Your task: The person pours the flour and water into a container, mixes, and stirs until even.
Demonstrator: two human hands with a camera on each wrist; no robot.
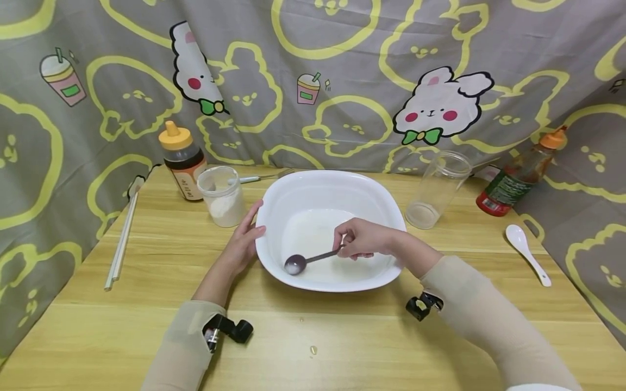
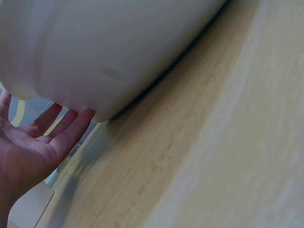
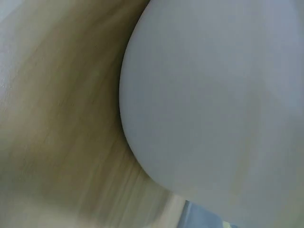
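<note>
Right hand (image 1: 364, 238): fingers and thumb pinch the handle of a dark measuring spoon (image 1: 315, 258); its bowl lies leftward of these fingertips, low over the near left floor of a white oval basin (image 1: 332, 285). Left hand (image 1: 244, 241): fingers spread and lightly bent, not clenched, their tips touching the basin's left rim and outer wall. The basin therefore sits between both hands, beneath the right fingers.

Step in hand, as judged: working the spoon through the whitish contents (image 1: 308, 231). Recommended: keep the left fingertips firm against the wall, hold the spoon bowl low, sweep slowly into the corners, and avoid knocking the rim, since splashing seems the main risk.

Condition: basin glossy and smooth, with rounded corners and a flared rim; no damage noted. Contents form a pale, shallow layer; whether fully liquid cannot be told. Spoon bowl carries some whitish matter.
</note>
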